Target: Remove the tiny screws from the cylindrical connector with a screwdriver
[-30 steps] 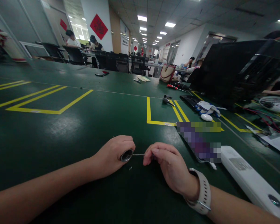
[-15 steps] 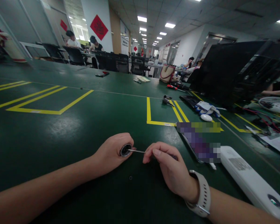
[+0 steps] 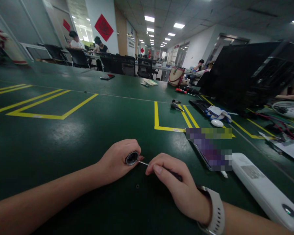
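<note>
My left hand is closed around a short hollow metal cylinder, its round dark mouth turned towards me. Most of its body is hidden by my fingers. My right hand grips a thin screwdriver with a dark handle partly hidden in the palm. Its slim metal shaft points left and reaches the right edge of the cylinder's mouth; whether the tip is inside I cannot tell. Below the hands, a tiny dark ring-like piece lies on the green table.
Right of my hands lie a phone and a long white device. Beyond are dark metal parts, a white mouse, gloves and a red-handled screwdriver. A large black case stands at the right. People sit farther off.
A tiny piece, blurred just below the cylinder at first, came to lie on the table. The cylinder's mouth turned more towards me. My right hand moved slightly down, tilting the screwdriver.
</note>
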The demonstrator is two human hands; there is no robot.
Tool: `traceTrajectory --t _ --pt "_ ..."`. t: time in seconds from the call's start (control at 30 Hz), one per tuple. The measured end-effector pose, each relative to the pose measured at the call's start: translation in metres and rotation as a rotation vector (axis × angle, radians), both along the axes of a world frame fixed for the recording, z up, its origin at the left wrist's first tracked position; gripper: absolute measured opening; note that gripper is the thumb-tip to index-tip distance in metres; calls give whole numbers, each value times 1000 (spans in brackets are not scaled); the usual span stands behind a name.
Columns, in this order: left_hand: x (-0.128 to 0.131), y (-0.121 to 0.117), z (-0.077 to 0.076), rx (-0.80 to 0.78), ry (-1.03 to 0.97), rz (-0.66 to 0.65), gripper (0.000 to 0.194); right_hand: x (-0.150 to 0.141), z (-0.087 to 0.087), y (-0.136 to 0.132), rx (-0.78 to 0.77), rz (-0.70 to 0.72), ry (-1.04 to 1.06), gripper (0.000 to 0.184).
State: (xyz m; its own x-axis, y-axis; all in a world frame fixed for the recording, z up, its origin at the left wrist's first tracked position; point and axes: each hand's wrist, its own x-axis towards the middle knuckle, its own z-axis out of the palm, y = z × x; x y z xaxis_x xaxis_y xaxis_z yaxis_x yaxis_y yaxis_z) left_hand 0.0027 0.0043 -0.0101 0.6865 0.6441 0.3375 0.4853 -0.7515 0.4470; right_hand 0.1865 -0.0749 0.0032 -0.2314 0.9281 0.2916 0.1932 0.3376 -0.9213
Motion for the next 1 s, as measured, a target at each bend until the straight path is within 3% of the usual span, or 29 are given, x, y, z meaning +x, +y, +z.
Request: traceTrajectory --t 0.17,0.37,0.67,0.8,1.0 --pt "1 1 0 -6 -5 41 15 -4 2 -7 157 -40 -81 19" --pt "-1 1 -1 -31 18 18 11 -1 0 -3 117 27 -35 18" --pt "3 -3 3 -2 135 23 10 -2 3 -5 156 -60 -79 19" --pt "1 -5 3 23 190 12 9 3 -1 0 2 -6 10 22" --pt "-1 -4 2 33 170 -42 10 5 -15 16 -358 68 477 22"
